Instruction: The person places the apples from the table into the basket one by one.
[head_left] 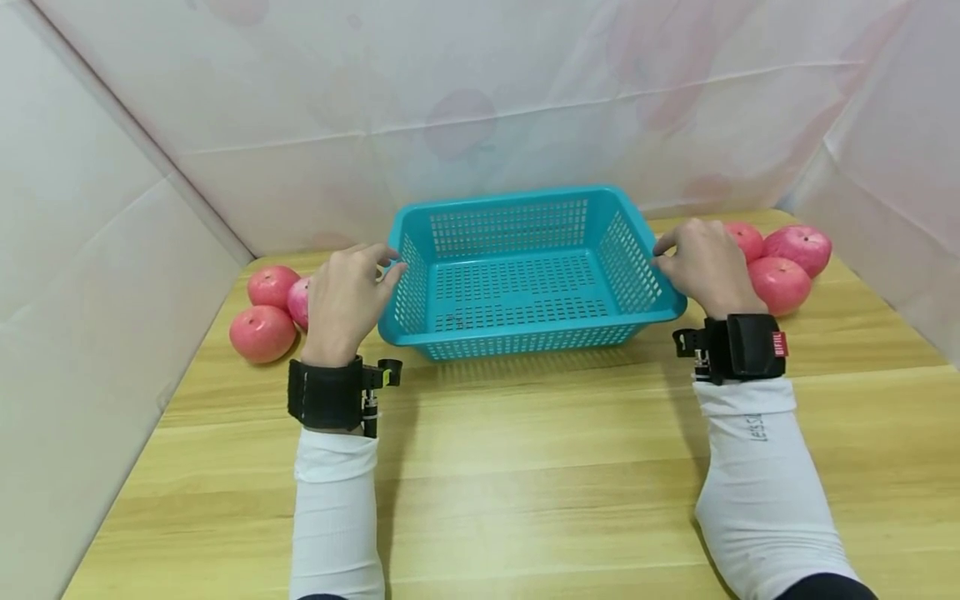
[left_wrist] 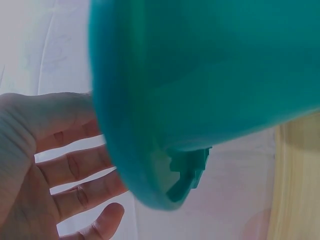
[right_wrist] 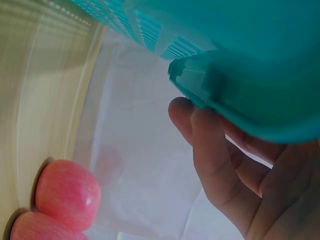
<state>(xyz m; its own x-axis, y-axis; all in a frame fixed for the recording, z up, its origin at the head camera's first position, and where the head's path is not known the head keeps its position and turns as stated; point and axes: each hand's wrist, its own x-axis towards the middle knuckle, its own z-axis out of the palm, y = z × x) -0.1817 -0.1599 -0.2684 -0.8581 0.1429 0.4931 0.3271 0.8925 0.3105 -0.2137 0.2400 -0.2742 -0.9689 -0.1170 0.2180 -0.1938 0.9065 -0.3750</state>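
A turquoise plastic basket [head_left: 540,327] with slotted walls and floor sits at mid-table toward the back, nothing inside it. At its left end, my left hand [head_left: 347,292] grips the rim between thumb and fingers. In the left wrist view several fingers [left_wrist: 75,165] reach behind the basket's rim. My right hand [head_left: 705,262] holds the opposite end, fingertips [right_wrist: 205,120] curled up at the rim's underside in the right wrist view. Three pink-red apples [head_left: 262,333] lie beside the left hand. Three more apples [head_left: 780,285] cluster just right of the right hand.
The light wood-grain table [head_left: 487,467] extends toward me from the basket. Pale printed cloth [head_left: 480,100] hangs behind the table and along both sides. Each wrist wears a black strap [head_left: 326,393] with a small camera mount.
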